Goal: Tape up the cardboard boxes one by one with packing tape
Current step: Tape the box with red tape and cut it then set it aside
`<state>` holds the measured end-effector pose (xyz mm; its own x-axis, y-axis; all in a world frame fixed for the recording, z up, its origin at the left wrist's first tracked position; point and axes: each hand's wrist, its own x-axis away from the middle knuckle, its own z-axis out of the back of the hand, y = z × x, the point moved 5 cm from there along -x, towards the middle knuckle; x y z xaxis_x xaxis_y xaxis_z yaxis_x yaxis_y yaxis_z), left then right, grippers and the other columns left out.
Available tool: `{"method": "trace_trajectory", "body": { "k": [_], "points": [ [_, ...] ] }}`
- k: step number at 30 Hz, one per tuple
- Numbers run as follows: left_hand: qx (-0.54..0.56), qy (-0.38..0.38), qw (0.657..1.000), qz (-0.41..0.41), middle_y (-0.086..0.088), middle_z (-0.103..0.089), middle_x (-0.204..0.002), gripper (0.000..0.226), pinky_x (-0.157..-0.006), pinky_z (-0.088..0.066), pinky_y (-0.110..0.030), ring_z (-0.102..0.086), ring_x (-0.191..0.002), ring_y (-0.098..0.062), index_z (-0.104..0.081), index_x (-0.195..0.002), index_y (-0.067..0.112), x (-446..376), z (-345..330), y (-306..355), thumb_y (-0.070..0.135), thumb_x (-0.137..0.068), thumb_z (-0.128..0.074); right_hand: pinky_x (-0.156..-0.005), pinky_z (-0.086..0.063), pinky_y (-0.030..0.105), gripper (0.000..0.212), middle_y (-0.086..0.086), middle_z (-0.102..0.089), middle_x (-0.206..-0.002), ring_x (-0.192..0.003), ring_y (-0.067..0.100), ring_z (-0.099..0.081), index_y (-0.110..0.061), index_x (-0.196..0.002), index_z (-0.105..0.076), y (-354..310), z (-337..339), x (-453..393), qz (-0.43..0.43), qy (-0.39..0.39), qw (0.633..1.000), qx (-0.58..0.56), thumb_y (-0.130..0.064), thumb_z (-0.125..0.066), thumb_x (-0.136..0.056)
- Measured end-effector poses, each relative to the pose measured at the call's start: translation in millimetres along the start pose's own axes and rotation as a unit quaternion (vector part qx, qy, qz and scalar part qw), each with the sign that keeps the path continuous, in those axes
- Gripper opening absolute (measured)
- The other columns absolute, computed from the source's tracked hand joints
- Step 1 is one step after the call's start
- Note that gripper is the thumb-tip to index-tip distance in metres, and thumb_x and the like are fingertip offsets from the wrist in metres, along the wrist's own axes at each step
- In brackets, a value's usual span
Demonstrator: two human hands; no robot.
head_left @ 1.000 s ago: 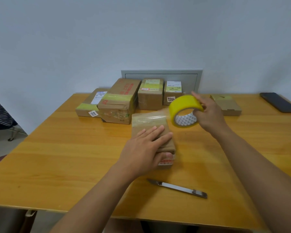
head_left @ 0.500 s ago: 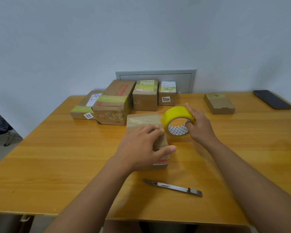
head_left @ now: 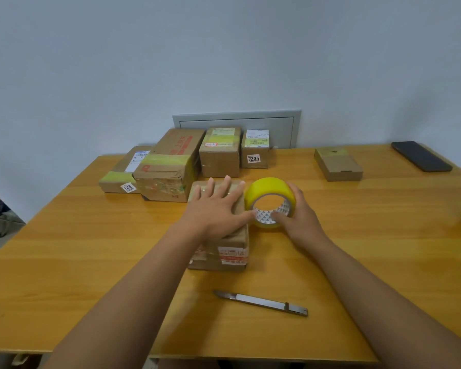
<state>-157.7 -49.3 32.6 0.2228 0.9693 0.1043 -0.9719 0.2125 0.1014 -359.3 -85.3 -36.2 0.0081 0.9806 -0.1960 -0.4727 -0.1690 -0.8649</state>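
Nearby, knife [head_left: 261, 303], phone [head_left: 421, 156], boxes [head_left: 186, 158].

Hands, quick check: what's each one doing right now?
Left hand: open, fingers straight, pressing flat on top of the small cardboard box.
Right hand: gripping the yellow tape roll, which sits beside the box.
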Motion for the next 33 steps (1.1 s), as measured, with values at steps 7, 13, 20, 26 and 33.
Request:
{"method": "trace_trajectory", "body": {
  "k": [7,13,20,26,33],
  "points": [
    [-0.025,0.009,1.0,-0.005,0.007,0.014,-0.164,0.069,-0.121,0.006,-0.052,0.013,-0.151,-0.025,0.008,-0.153,0.046,-2,0,-10,0.065,-0.096,-0.026,-0.087,-0.046,0.034,0.063,0.005,-0.059,-0.126,-0.112,0.027,-0.056,-0.023,-0.144,-0.04,-8,21,1,0.022,0.033,0.998,0.049,-0.008,-0.063,-0.087],
    [-0.011,0.007,1.0,0.012,0.008,0.01,-0.164,0.064,-0.121,0.006,-0.053,0.01,-0.151,-0.025,0.005,-0.15,0.054,-3,2,-10,0.066,-0.095,-0.025,-0.078,-0.049,0.041,0.06,0.013,-0.056,-0.122,-0.105,0.034,-0.055,-0.019,-0.14,-0.053,13,112,9,0.073,0.15,0.957,0.238,0.008,-0.05,-0.086],
    [-0.012,0.005,1.0,0.01,0.008,0.008,-0.165,0.059,-0.12,0.005,-0.054,0.008,-0.152,-0.025,0.0,-0.148,0.058,0,2,-9,0.066,-0.095,-0.024,-0.071,-0.05,0.042,0.068,0.014,-0.05,-0.123,-0.099,0.032,-0.053,-0.025,-0.151,-0.036,19,107,18,0.075,0.13,0.963,0.223,0.004,-0.048,-0.091],
    [-0.028,0.008,0.999,0.022,0.011,0.01,-0.164,0.061,-0.112,0.01,-0.066,0.01,-0.151,-0.026,0.001,-0.149,0.058,-1,3,-7,0.069,-0.094,-0.023,-0.106,-0.041,0.048,0.072,0.014,-0.033,-0.148,-0.135,0.033,-0.031,-0.02,-0.154,-0.025,7,102,42,0.059,0.138,0.954,0.258,-0.01,-0.053,-0.089],
    [-0.019,0.008,0.999,0.032,0.011,0.009,-0.165,0.065,-0.114,0.002,-0.066,0.005,-0.152,-0.025,0.004,-0.151,0.053,2,4,-5,0.068,-0.095,-0.025,-0.089,-0.045,0.035,0.041,0.006,-0.062,-0.104,-0.1,0.02,-0.052,-0.012,-0.115,-0.067,-48,29,119,0.272,0.034,0.927,0.258,-0.034,-0.047,-0.087]
  ]
}}
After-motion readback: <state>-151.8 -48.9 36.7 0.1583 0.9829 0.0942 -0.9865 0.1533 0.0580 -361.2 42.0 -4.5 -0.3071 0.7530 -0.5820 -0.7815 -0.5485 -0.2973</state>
